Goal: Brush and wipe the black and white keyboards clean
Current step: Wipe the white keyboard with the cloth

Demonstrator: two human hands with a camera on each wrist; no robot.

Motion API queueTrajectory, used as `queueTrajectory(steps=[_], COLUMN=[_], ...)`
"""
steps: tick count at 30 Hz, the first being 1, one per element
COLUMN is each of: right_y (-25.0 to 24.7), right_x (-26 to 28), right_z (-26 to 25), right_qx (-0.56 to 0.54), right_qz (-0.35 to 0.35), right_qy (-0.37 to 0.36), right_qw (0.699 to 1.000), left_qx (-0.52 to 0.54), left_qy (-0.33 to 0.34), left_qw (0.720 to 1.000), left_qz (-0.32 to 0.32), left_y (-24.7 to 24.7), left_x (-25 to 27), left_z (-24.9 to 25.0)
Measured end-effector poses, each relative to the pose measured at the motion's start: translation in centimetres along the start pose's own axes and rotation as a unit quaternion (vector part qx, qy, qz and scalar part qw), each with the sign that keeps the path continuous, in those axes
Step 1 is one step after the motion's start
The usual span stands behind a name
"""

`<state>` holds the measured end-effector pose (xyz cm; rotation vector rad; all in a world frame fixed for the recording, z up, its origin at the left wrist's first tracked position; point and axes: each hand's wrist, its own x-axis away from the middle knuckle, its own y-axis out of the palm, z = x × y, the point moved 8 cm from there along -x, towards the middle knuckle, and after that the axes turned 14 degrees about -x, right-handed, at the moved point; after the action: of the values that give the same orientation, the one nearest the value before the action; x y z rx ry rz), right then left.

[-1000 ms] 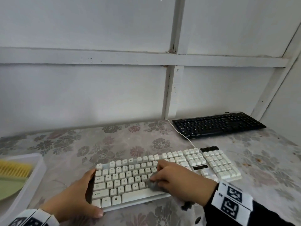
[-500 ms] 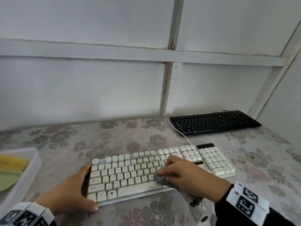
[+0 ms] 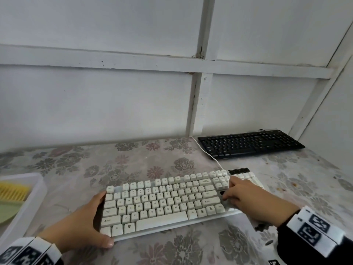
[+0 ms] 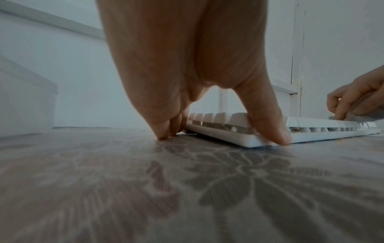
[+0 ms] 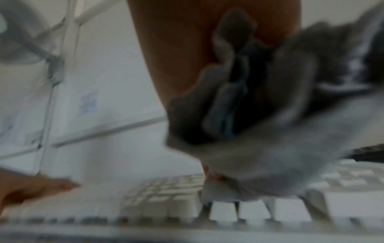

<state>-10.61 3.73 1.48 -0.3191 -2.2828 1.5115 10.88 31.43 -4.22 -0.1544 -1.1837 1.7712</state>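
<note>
A: Why is the left hand [image 3: 80, 224] parked at the end of the white keyboard [image 3: 162, 203]?

B: I'd say it is a brace. Its thumb lies along the near corner and its fingers stand straight against the left edge, tips on the floral tablecloth [image 3: 133, 165]. It curls round nothing. That should stop the board sliding as the other hand rubs across it.

A: And the right hand [image 3: 248, 197]?

B: It sits over the right end of the keys, beside the number pad, fingers bent down onto a grey cloth [image 5: 259, 148]. The cloth is bunched in the palm and pressed on the keycaps, so this looks like the wiping step on the white board.

A: I barely see any cloth from the head camera.

B: Right, the hand covers nearly all of it there. The right wrist view, though blurred, shows the cloth gathered under the hand and spilling onto the keys. The left wrist view gives the low angle: thumb touching the keyboard's front edge, fingertips on the table, and the right hand far off holding the cloth.

A: What do only the head pictures give?

B: The black keyboard [image 3: 250, 144], well apart at the back right by the wall, with nothing on it. Also a clear plastic tray [image 3: 28, 207] at the left edge, holding a yellow brush [image 3: 13, 192] and something pale green, both untouched. 2 keyboards, 1 being handled now.
</note>
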Motion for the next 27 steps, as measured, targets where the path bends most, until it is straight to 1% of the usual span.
queueTrajectory(steps=[4,7,8,11,15,17,19,22,24,27], right_y=[0.0,-2.2,-3.2,-4.8,-4.1,-3.1,-1.7,0.4,0.7,0.3], right_x=[0.0,-0.1,0.1,1.0,0.9,0.4,0.1,-0.4,-0.8,-1.0], right_z=[-0.6,0.0,0.6,2.0,0.4,-0.7,-1.6,-2.1,-2.2,-1.5], right_qx=[0.107,0.164,0.167,0.117,0.039,0.040,0.082,0.163,0.164,0.105], right_qz=[-0.027,-0.004,0.005,0.002,0.022,0.018,-0.003,-0.045,-0.059,-0.094], right_qy=[0.014,0.050,0.064,0.085,0.042,0.020,0.011,0.003,-0.006,0.005], right_qw=[0.994,0.985,0.984,0.989,0.998,0.999,0.997,0.986,0.985,0.990], left_qx=[-0.010,-0.015,-0.017,-0.015,-0.007,-0.010,-0.007,-0.005,-0.007,-0.003], left_qy=[-0.001,-0.004,-0.002,-0.003,0.001,0.002,0.001,-0.003,-0.001,-0.001], left_qw=[1.000,1.000,1.000,1.000,1.000,1.000,1.000,1.000,1.000,1.000], left_qz=[-0.006,-0.008,-0.008,-0.005,-0.004,-0.002,0.000,0.002,-0.001,-0.001], left_y=[-0.2,0.0,0.0,0.0,0.1,0.0,0.0,0.1,0.1,0.1], left_x=[0.2,0.2,0.2,0.1,0.1,0.2,0.1,0.0,0.0,-0.1], left_z=[0.2,0.2,0.2,0.1,0.0,0.1,0.1,0.0,0.0,0.0])
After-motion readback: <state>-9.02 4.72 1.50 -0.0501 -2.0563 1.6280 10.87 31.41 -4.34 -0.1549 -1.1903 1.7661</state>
